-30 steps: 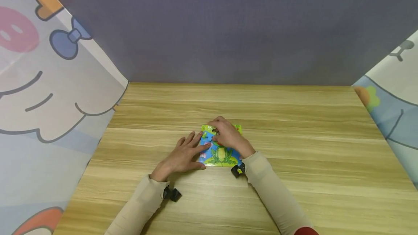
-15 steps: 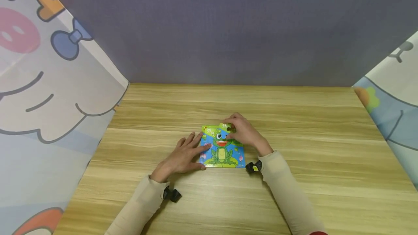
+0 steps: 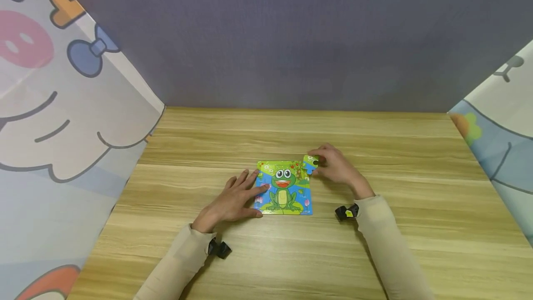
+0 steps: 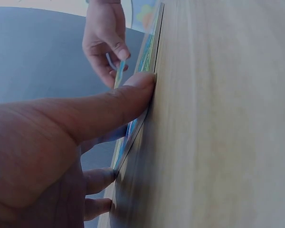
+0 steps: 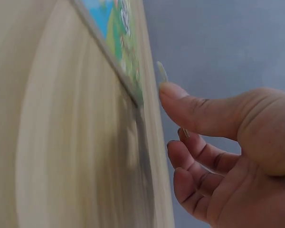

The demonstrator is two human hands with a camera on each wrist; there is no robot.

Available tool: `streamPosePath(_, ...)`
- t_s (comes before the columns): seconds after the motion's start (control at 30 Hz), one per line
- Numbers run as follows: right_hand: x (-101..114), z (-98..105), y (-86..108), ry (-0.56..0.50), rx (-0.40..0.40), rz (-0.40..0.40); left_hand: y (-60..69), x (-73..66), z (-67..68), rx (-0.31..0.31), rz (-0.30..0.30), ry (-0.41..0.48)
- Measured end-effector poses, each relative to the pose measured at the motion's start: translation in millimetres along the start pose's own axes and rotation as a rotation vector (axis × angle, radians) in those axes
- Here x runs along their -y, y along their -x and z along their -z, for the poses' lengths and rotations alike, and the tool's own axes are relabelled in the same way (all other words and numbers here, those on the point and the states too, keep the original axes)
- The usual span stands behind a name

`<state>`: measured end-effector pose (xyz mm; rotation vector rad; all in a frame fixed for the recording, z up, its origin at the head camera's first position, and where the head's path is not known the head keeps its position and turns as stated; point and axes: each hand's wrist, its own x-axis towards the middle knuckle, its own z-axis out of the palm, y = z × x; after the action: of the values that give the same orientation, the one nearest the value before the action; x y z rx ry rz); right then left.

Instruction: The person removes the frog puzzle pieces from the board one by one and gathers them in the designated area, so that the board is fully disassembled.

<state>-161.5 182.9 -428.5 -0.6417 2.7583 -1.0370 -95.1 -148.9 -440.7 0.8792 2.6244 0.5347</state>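
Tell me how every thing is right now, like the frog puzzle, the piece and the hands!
Frog puzzle: lying flat on the table.
Puzzle piece: held up, apart from the puzzle.
Left hand: fingers spread, touching the puzzle.
Right hand: pinching the piece.
Sleeves: down to the wrists.

Tbl (image 3: 416,175) smooth wood-grain w/ slight sheen; puzzle (image 3: 283,198) glossy print; sleeves (image 3: 389,244) matt cloth, approx. smooth.
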Motion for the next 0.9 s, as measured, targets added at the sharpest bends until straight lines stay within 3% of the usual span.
streamPosePath(0.47, -40.0, 29.0, 24.0, 0.007, 0.009, -0.070, 0.0, 0.4, -0.4, -0.006, -0.007, -0.008)
streamPosePath(0.9, -62.5, 42.7, 38.5, 0.021, 0.027, -0.109, 0.4, 1.2, -0.6, -0.008, -0.014, -0.008)
